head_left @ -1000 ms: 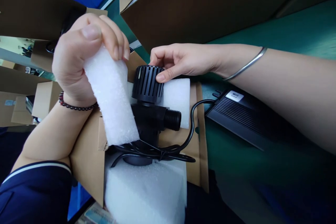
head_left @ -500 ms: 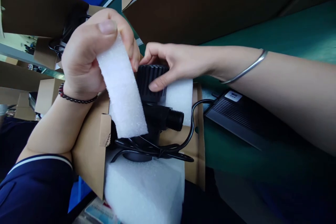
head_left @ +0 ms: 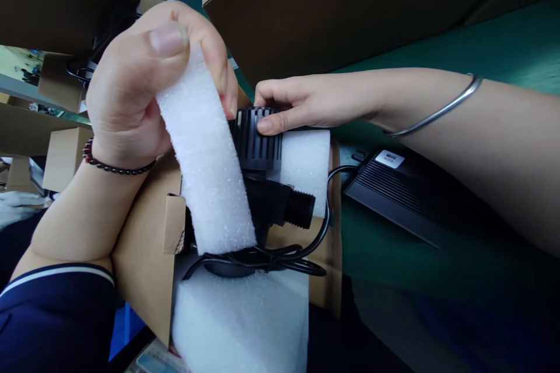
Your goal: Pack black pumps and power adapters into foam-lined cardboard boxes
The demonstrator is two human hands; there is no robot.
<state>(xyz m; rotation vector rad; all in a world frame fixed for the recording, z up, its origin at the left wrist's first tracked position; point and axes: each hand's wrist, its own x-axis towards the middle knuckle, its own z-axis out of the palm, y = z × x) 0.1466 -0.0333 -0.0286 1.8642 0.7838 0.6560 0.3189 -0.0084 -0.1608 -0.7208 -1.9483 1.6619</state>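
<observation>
Farther across the black pump (head_left: pixel 262 204) in its carton (head_left: pixel 144 262) than a moment ago, the foam strip (head_left: pixel 205 157) slants down from my clamped left grip (head_left: pixel 131 90), long axis pointing at the cable (head_left: pixel 262 259); my right grip (head_left: pixel 301 102), fingers together, holds the slotted head (head_left: pixel 256 140).

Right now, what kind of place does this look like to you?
Probably a packing bench in a small factory or warehouse: a black water pump lies in a cardboard carton with white foam blocks, on a green-topped workbench, with more brown cartons nearby.
</observation>
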